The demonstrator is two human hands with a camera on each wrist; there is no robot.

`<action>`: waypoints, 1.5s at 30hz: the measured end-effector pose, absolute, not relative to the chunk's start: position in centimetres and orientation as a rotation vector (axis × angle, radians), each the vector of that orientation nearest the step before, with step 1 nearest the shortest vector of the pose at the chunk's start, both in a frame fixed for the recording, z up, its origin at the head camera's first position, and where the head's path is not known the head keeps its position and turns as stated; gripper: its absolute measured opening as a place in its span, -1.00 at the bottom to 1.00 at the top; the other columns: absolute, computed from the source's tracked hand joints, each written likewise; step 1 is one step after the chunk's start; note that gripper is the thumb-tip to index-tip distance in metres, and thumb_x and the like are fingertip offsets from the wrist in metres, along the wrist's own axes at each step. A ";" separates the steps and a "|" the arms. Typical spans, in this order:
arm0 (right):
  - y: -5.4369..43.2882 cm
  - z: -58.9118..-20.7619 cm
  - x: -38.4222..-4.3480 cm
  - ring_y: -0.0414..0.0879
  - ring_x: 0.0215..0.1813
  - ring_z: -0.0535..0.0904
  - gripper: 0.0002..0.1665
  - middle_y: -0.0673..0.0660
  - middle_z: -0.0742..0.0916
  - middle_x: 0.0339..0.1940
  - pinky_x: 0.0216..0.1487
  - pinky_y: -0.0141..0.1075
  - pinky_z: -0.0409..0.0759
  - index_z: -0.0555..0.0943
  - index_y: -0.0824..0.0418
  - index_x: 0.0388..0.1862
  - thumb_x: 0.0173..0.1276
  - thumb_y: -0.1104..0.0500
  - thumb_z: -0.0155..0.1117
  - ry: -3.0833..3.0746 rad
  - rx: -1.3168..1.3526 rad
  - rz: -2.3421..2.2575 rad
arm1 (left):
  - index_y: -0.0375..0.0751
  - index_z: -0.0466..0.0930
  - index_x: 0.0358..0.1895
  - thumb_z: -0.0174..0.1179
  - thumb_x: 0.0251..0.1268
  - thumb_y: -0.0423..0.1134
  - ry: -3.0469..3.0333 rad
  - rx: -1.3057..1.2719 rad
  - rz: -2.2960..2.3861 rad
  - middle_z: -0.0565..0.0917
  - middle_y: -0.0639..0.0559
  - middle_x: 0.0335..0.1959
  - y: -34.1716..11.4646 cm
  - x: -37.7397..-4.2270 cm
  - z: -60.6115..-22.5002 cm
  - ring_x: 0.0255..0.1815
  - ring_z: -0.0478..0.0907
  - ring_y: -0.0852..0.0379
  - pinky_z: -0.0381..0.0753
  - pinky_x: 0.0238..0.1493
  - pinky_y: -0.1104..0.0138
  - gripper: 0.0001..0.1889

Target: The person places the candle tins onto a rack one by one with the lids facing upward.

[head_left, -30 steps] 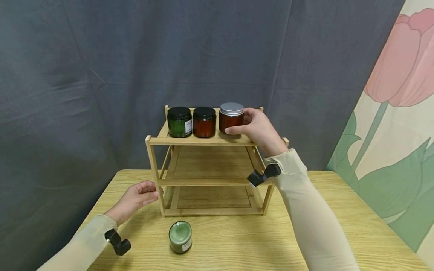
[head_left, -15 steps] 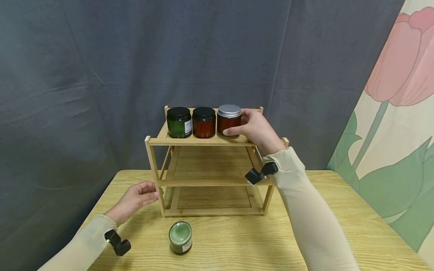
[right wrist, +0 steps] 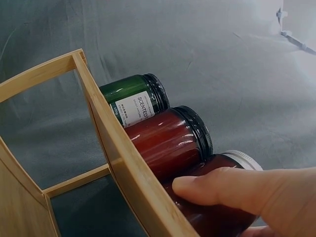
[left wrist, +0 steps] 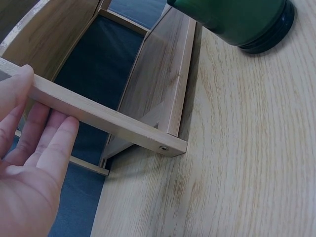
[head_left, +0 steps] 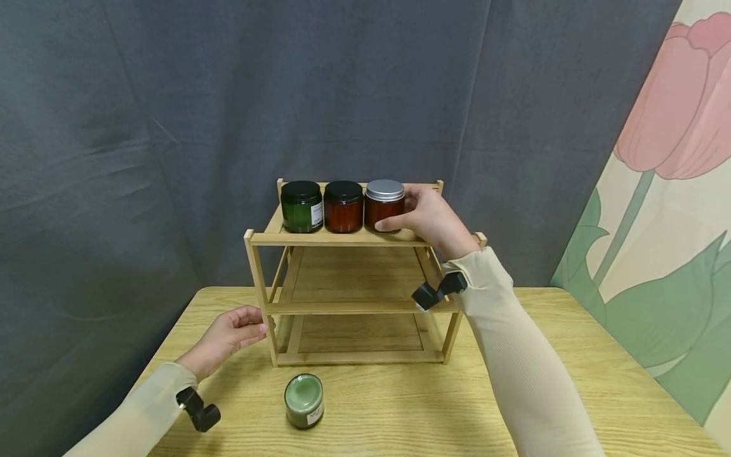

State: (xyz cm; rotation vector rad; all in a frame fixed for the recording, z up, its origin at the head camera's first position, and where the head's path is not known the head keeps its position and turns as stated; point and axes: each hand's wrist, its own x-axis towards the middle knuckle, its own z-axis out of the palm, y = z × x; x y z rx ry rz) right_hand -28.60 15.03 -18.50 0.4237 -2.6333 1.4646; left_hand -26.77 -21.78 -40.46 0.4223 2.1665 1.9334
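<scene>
My right hand (head_left: 432,219) holds an amber glass jar with a silver lid (head_left: 384,204) upright on the top shelf of a wooden rack (head_left: 342,238). The thumb lies along its near side in the right wrist view. To its left stand an amber jar with a black lid (head_left: 343,214) and a green jar with a black lid (head_left: 298,216); the green one bears a white label reading "SCENTED". At the rack's left front leg (left wrist: 113,118), my left hand (head_left: 228,336) grips the post, thumb on one side and fingers on the other.
A lidless green candle jar (head_left: 304,401) stands on the wooden table (head_left: 434,406) in front of the rack. Behind the rack hangs a dark grey curtain (head_left: 171,127). A wall with a tulip picture (head_left: 662,127) is at the right.
My right hand has moved the silver-lidded jar slightly left and down, close beside the amber jar with the black lid. The left hand stays where it was.
</scene>
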 end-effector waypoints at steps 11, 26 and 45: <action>14.9 -18.4 -28.6 -0.06 -0.02 0.58 -0.33 0.20 0.72 0.00 0.22 -0.25 0.40 0.51 0.26 0.12 0.01 0.22 0.55 -2.661 0.403 1.447 | -0.51 0.34 0.13 0.19 0.36 -0.32 2.170 0.429 1.930 0.58 0.03 -0.07 -21.8 -26.7 -40.3 -0.05 0.61 0.26 0.62 0.07 0.41 -0.59; 15.0 -18.4 -28.6 -0.02 0.05 0.58 -0.31 0.24 0.70 0.04 0.27 -0.20 0.41 0.48 0.27 0.14 0.01 0.27 0.55 -2.684 0.371 1.483 | -0.51 0.35 0.13 0.19 0.35 -0.31 2.170 0.430 1.935 0.58 0.03 -0.08 -21.8 -26.8 -40.6 -0.06 0.61 0.25 0.62 0.07 0.40 -0.59; 16.8 -18.0 -28.7 0.04 0.29 0.47 -0.18 0.29 0.56 0.26 0.33 -0.17 0.42 0.28 0.34 0.37 0.18 0.24 0.44 -2.570 0.421 1.640 | -0.52 0.36 0.14 0.17 0.37 -0.31 2.176 0.459 1.914 0.59 0.01 -0.06 -21.8 -26.7 -40.4 -0.04 0.61 0.24 0.61 0.09 0.38 -0.60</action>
